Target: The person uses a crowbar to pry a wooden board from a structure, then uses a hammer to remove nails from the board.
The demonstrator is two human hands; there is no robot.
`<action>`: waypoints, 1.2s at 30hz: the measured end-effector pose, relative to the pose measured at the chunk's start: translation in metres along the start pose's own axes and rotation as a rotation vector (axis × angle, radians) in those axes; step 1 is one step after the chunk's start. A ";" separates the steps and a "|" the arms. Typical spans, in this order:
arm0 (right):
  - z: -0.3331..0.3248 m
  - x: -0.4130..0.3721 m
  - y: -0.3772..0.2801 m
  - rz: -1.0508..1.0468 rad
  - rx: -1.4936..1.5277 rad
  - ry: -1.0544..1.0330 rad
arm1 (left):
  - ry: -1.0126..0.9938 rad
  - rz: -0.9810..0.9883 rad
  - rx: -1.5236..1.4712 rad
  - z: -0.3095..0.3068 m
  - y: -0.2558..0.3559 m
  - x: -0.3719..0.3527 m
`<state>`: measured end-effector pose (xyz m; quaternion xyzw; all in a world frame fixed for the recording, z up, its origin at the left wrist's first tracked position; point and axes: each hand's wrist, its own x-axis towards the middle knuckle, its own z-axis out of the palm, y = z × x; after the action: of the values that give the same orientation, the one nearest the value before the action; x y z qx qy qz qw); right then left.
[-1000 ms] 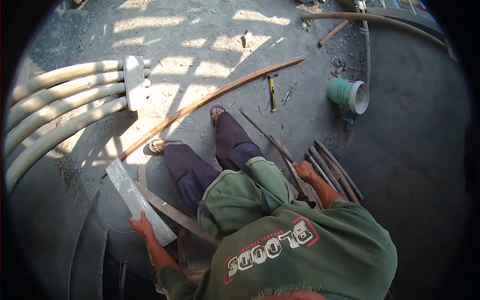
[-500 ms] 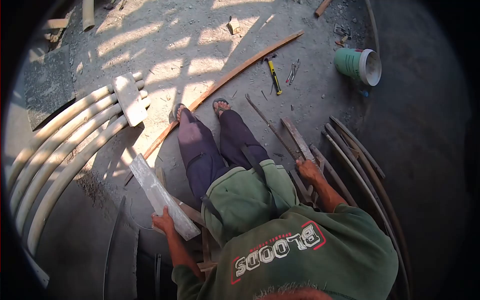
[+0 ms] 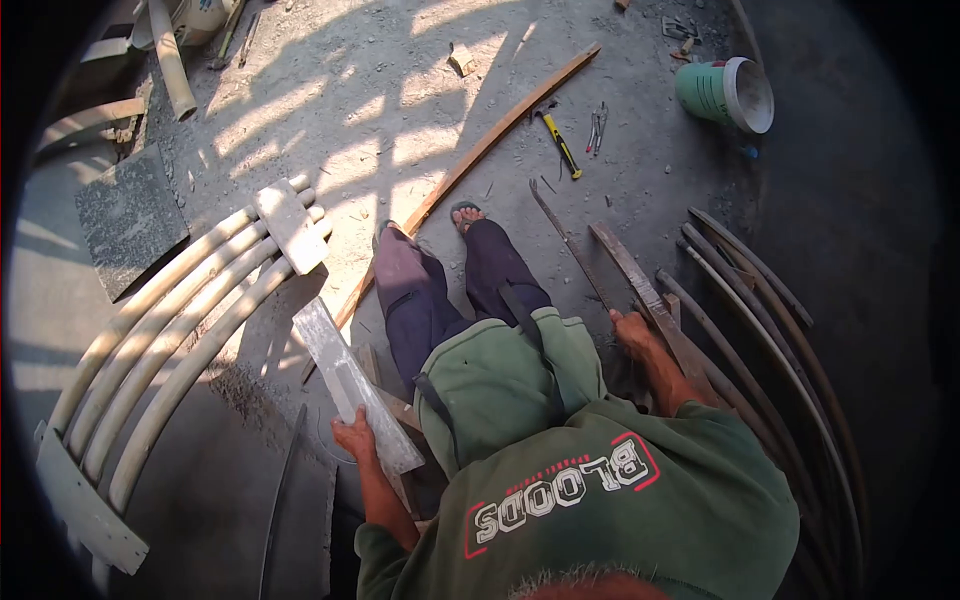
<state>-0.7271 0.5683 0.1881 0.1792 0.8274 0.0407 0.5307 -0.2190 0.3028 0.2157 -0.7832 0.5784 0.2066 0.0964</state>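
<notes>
My left hand (image 3: 355, 436) grips the lower edge of a long, flat grey board (image 3: 350, 385) smeared with something pale, slanted beside my left leg. Closed near the lower end of a thin rusty bar (image 3: 570, 245) is my right hand (image 3: 634, 336); the bar points forward past my right leg. Just right of that hand, a worn wooden strip (image 3: 640, 280) lies at a slant. Between my feet and the far side, a yellow-and-black hammer (image 3: 559, 142) lies on the ground near metal pliers (image 3: 597, 130).
Curved pale pipes (image 3: 190, 330) lie at left under a small grey block (image 3: 292, 228). A long wooden batten (image 3: 480, 150) crosses the ground ahead. At far right stands a tipped green bucket (image 3: 705, 92), above several curved strips (image 3: 760, 320). A dark sheet (image 3: 130, 220) lies left.
The view has turned slightly, so the ground and things appear further right. The rusty bar has swung a little right with my right hand. My left hand still holds the board.
</notes>
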 end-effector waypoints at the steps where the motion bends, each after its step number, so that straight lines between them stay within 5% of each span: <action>1: 0.000 0.001 0.001 0.011 0.094 -0.047 | 0.000 -0.006 -0.001 -0.003 0.006 0.002; 12: 0.006 -0.033 -0.050 0.126 0.457 -0.234 | -0.011 0.181 -0.007 -0.018 0.040 0.077; 18: -0.001 -0.091 -0.091 0.170 0.559 -0.220 | -0.207 0.280 -0.052 -0.006 0.076 0.167; 20: -0.007 -0.098 -0.113 0.173 0.655 -0.213 | -0.158 0.513 -0.067 0.005 0.109 0.214; 24: -0.021 -0.123 -0.128 0.270 0.754 -0.168 | -0.169 0.558 0.063 0.013 0.152 0.292; 26: -0.038 -0.109 -0.143 0.246 0.802 -0.153 | -0.154 0.617 0.259 -0.010 0.223 0.307; 28: -0.052 -0.096 -0.143 0.193 0.820 -0.105 | -0.190 0.691 0.130 -0.006 0.248 0.342; 31: -0.088 -0.053 -0.152 0.179 0.847 -0.081 | -0.006 0.821 0.296 -0.006 0.306 0.364; 33: -0.118 -0.005 -0.154 0.112 0.816 -0.076 | 0.107 0.868 0.457 0.000 0.334 0.373; 34: -0.133 0.024 -0.156 0.042 0.787 -0.054 | 0.029 0.721 0.456 0.000 0.351 0.373; 36: -0.165 0.106 -0.164 -0.058 0.537 0.112 | 0.186 0.918 0.328 0.014 0.379 0.365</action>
<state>-0.9555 0.4715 0.1257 0.2874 0.8414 -0.1854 0.4184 -0.4904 -0.1263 0.0779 -0.4375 0.8946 0.0633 0.0655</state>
